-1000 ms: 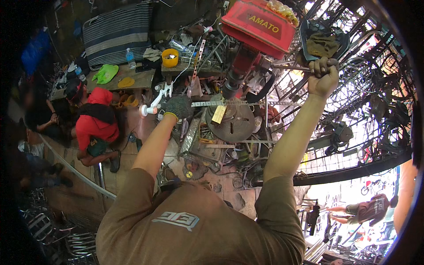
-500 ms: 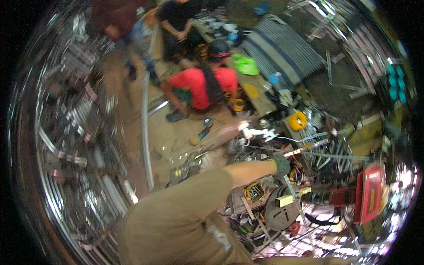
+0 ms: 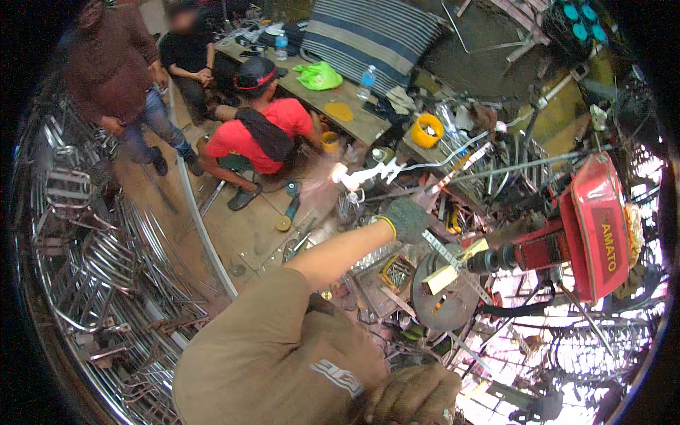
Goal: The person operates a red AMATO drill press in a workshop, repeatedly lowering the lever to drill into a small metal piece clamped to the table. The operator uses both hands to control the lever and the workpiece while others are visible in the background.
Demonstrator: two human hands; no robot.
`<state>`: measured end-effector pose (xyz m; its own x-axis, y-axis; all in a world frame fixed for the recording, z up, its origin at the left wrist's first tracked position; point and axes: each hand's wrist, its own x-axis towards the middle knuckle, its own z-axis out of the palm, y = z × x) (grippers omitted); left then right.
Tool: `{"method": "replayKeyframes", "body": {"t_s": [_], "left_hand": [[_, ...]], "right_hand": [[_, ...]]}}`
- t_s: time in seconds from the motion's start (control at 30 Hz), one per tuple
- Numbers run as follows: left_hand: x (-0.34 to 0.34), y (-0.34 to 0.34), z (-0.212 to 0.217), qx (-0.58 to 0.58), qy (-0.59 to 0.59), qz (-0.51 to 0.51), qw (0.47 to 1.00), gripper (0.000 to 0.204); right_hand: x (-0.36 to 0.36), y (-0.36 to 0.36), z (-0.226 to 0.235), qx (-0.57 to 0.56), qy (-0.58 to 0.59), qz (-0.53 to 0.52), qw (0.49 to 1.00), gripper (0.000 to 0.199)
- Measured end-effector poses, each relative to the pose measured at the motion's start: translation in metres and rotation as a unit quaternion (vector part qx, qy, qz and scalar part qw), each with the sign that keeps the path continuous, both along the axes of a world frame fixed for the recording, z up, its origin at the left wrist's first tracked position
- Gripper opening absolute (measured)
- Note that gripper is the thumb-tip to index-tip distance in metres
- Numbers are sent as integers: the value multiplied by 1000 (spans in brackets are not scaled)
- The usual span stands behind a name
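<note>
The person's left hand [image 3: 405, 218], in a grey work glove with a yellow cuff, is closed on a long flat metal strip [image 3: 453, 263] that lies across the round table [image 3: 445, 294] of the red drill press [image 3: 593, 227]. A moment ago the right arm was stretched up to the lever of the machine; now this arm is gone from the view, so I cannot tell if that hand is open or closed, or what it holds. The view has also turned toward the left, to the floor and the other people. It seems the drilling is paused, but the strip is kept in its place under the chuck [image 3: 489, 259].

A small pale yellow tag [image 3: 440, 278], rectangular, sits on the strip near the middle of the round table. On the red cover of the drill press there is a line of light letters, running along its length. On the long workbench [image 3: 358, 120] behind stand a clear plastic bottle with blue cap [image 3: 365, 82], a green plastic bag [image 3: 320, 75] and a yellow roll of tape [image 3: 427, 130]. A person in a red shirt [image 3: 258, 136] crouches on the floor near this bench.
</note>
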<state>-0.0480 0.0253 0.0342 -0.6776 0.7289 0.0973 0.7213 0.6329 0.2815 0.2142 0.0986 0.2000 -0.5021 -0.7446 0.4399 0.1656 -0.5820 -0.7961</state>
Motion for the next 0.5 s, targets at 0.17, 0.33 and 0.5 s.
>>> {"method": "replayKeyframes", "body": {"t_s": [0.17, 0.33, 0.5], "left_hand": [[-4, 4, -12, 6, 9, 7, 1000, 26], [-4, 5, -18, 26, 22, -14, 999, 26], [-7, 7, -23, 17, 50, -8, 999, 25]], "right_hand": [[-4, 4, -11, -20, -10, 20, 1000, 36], [-14, -5, -11, -35, -7, 29, 999, 33], [-16, -11, -19, -39, -2, 38, 998, 31]]}}
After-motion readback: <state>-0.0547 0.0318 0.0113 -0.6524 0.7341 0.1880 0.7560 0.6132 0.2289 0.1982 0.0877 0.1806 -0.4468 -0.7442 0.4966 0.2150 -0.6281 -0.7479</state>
